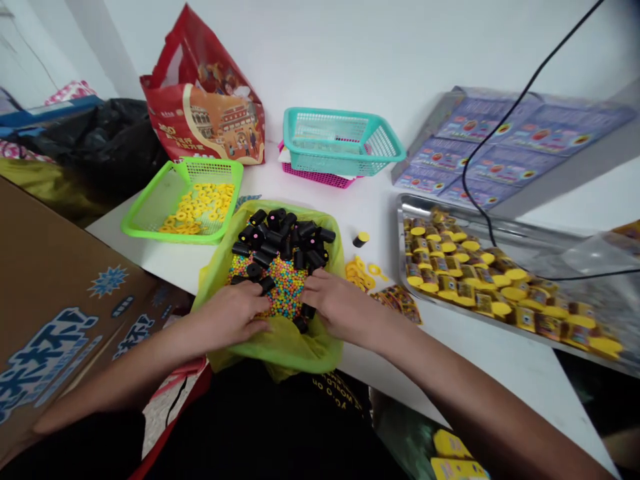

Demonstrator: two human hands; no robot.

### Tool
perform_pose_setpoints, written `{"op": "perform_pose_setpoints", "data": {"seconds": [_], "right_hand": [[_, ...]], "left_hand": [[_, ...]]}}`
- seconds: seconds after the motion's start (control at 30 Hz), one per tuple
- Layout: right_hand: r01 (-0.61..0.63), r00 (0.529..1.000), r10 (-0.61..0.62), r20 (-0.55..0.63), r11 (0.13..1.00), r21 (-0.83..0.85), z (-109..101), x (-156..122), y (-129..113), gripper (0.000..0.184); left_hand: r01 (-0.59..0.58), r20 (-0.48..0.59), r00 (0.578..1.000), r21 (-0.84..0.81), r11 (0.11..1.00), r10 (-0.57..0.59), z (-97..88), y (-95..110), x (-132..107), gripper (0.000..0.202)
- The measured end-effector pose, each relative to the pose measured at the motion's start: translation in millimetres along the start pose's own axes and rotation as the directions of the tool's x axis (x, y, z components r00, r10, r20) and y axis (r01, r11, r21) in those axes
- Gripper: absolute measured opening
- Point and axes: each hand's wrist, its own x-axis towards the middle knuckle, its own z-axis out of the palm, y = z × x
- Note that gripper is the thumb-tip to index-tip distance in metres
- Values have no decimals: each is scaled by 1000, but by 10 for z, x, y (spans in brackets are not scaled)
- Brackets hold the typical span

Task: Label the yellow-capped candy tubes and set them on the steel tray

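My left hand (233, 313) and my right hand (335, 300) reach into a bag-lined container, with the yellow-green plastic liner (295, 353) bunched around them. Both rest at the front of a heap of small multicoloured candy beads (285, 290). Several short black tubes (285, 240) lie on the beads, some with pink-dotted ends. My right fingertips are beside a black tube, and my left fingers curl over the beads. Whatever lies under either palm is hidden. Just right of the liner stands a black tube with a yellow cap (361, 239), near loose yellow rings (357, 273).
A green basket (150, 207) holds yellow rings. Behind stand a teal basket (345, 140) on a pink one and a red printed bag (205, 100). A metal tray (450, 217) holds yellow-capped packets at right. Printed sheets, a black cable and a cardboard box surround the table.
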Motion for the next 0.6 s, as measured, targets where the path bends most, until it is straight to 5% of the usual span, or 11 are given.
{"op": "perform_pose_setpoints", "data": {"seconds": [0.1, 0.17, 0.3, 0.6], "right_hand": [[42, 972, -3, 236, 986, -159, 168, 136, -39, 20], [32, 955, 31, 296, 978, -206, 194, 197, 2, 18], [-14, 963, 82, 258, 966, -257, 207, 288, 2, 22], [67, 948, -2, 319, 979, -194, 498, 498, -81, 18]], "left_hand": [[-46, 26, 998, -85, 995, 49, 52, 143, -24, 26], [-67, 56, 996, -151, 986, 76, 76, 216, -63, 27], [-96, 101, 987, -248, 964, 124, 100, 269, -148, 24], [-65, -21, 998, -397, 916, 62, 196, 223, -207, 20]]}}
